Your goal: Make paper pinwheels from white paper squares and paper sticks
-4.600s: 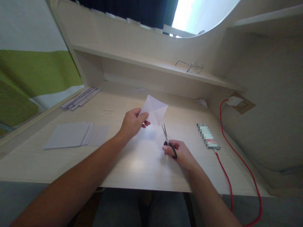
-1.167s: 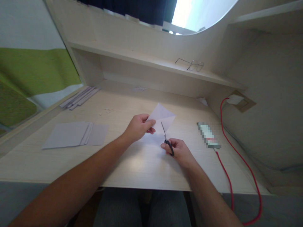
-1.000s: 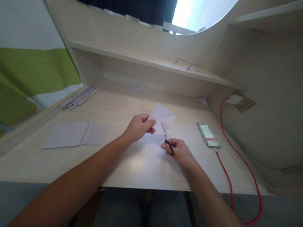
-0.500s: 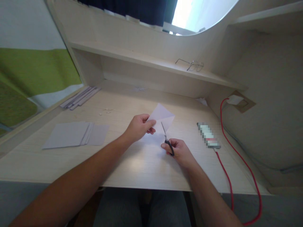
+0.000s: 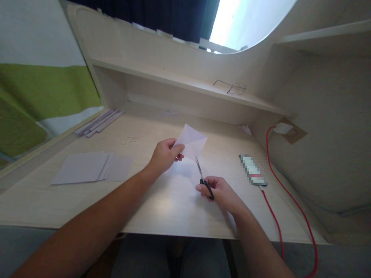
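Folded sheet (image 5: 191, 141): your thin white paper, matt, creased.
Scissors (image 5: 203, 179): bright metal blades, black plastic handles.
Desk (image 5: 162, 200): pale wood-grain laminate, smooth (you get a soft sheen near the front edge).
Cable (image 5: 285, 204): red, glossy.

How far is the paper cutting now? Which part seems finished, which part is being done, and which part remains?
Looks done: the white paper is creased, and small scraps and strips lie on the desk. In hand: the left hand holds the paper up, and the right hand points the scissors at its lower edge. No cut in it is visible. Left: a stack of sheets lies uncut.
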Demonstrator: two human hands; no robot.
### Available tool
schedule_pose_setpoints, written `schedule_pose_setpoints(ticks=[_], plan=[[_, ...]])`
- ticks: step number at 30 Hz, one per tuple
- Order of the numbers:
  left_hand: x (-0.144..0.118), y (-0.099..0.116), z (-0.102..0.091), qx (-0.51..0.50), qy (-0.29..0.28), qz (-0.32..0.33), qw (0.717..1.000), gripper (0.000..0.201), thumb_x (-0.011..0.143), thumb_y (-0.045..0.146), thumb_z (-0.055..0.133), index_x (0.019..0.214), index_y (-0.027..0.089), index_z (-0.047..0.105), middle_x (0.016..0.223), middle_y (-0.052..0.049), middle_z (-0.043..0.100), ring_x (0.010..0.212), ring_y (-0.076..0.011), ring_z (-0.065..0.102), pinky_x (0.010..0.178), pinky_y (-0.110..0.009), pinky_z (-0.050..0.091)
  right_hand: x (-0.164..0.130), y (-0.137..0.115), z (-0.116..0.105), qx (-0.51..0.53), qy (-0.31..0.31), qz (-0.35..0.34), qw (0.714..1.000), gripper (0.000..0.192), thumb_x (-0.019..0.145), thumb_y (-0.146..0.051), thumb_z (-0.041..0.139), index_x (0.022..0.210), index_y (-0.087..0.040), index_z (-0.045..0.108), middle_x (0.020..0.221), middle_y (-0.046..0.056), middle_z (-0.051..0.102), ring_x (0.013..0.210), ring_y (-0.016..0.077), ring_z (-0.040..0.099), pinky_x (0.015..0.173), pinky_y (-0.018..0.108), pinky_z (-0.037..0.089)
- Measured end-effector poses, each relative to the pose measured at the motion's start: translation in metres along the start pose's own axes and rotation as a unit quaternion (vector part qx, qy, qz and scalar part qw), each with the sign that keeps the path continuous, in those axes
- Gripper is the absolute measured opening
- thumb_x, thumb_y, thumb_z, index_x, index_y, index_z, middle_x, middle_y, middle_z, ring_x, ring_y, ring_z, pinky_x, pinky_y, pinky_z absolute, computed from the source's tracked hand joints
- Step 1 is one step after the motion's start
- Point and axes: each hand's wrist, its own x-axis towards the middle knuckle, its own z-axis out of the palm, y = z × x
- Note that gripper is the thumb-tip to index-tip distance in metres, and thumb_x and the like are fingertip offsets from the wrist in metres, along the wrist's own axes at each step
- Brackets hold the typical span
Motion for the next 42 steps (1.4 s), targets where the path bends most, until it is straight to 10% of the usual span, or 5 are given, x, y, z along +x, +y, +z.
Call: schedule_pose_setpoints(ticks=[8,13,18,24,42], plan=[[-0.002,0.003,-0.003,0.070,-0.064,-0.001,0.995,0.012,0.064,0.027,0.064,0.064,0.015,0.064,0.050,0.003,0.056,0.047,-0.0098,0.049,0.045,-0.020,0.036,0.021,-0.032,-0.036,0.033,0.252,-0.131,0.958,0.046,0.066,-0.046,0.089,0.098,-0.018,0.071,0.094,0.005,0.071,0.082,0.0185,0.063,0.071,0.029,0.046],[-0.003,0.001,-0.002,0.086,-0.133,-0.014,0.987,0.012,0.061,0.026,0.065,0.063,0.015,0.065,0.050,0.004,0.053,0.048,-0.0093,0.046,0.045,-0.020,0.030,0.046,-0.039,-0.023,0.096,0.175,-0.124,0.972,0.035,0.059,-0.037,0.090,0.081,-0.016,0.072,0.077,0.002,0.070,0.069,0.0164,0.060,0.066,0.029,0.046],[0.000,-0.002,-0.002,0.000,-0.078,-0.016,0.997,0.025,0.066,0.039,0.073,0.071,0.016,0.065,0.065,0.002,0.060,0.060,-0.0119,0.055,0.054,-0.022,0.046,0.053,-0.024,-0.006,0.184,0.221,-0.120,0.950,0.026,0.062,-0.031,0.086,0.079,-0.016,0.076,0.075,0.001,0.072,0.066,0.0150,0.059,0.066,0.029,0.045],[-0.005,-0.005,0.004,0.065,-0.160,-0.070,0.982,0.029,0.070,0.040,0.069,0.080,0.013,0.072,0.075,-0.006,0.071,0.066,-0.0157,0.063,0.055,-0.024,0.049,0.058,-0.015,0.002,0.241,0.273,-0.126,0.923,0.033,0.063,-0.035,0.088,0.087,-0.015,0.078,0.086,0.004,0.076,0.072,0.0172,0.062,0.072,0.031,0.048],[0.002,-0.002,-0.003,-0.021,-0.018,-0.031,0.999,0.017,0.071,0.032,0.067,0.069,0.015,0.062,0.062,-0.001,0.059,0.048,-0.0101,0.051,0.044,-0.023,0.041,0.006,-0.001,0.008,0.036,0.048,-0.025,0.998,0.036,0.083,-0.052,0.073,0.079,-0.016,0.072,0.060,-0.002,0.058,0.058,0.0131,0.049,0.059,0.028,0.037]])
